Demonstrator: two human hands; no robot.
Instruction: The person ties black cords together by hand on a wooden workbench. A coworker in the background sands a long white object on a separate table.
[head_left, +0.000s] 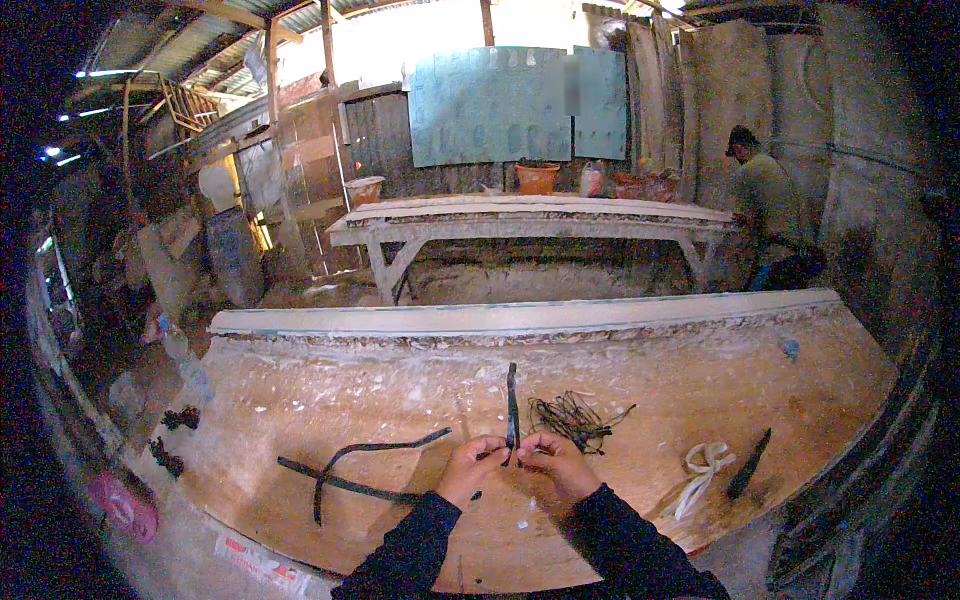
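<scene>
A narrow black strip (pixel 513 395) stretches away from my fingers over the wooden tabletop. Its near end is pinched by my left hand (pixel 477 468) and my right hand (pixel 560 463), which are closed almost fingertip to fingertip. To the left lie more black strips (pixel 345 483), one crossing another, partly hidden by my left forearm. A loose tangle of thin black cord (pixel 575 418) rests just beyond my right hand. Farther right are a looped white cord (pixel 703 478) and a dark, pointed object (pixel 750 464) whose kind I cannot make out.
A long pale plaster-like strip (pixel 520 314) runs along the table's far edge. Behind it stands a white-crusted workbench (pixel 540 230) with an orange tub (pixel 538 180). A person (pixel 780 205) is at its right end. Dark clumps (pixel 168 455) sit at the table's left edge.
</scene>
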